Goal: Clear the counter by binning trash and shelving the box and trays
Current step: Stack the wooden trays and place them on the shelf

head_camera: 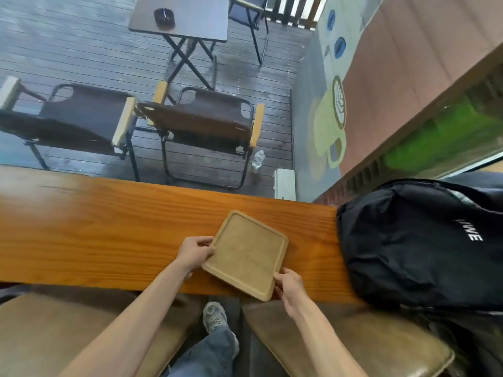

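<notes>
A square light-wood tray (246,253) with a raised rim lies turned at an angle on the long orange-brown wooden counter (109,227). Its near corner hangs slightly over the counter's front edge. My left hand (194,253) grips the tray's left edge, thumb on top of the rim. My right hand (290,285) holds the tray's near right edge, fingers curled around it. The tray holds nothing. No trash or box is in view.
A black backpack (419,246) lies on the counter's right end, close to the tray. Two brown cushioned seats (353,346) stand below me on either side of my leg. Beyond the counter are folding chairs (201,123), a small table (187,17) and a plastic bottle (258,159) on wet decking.
</notes>
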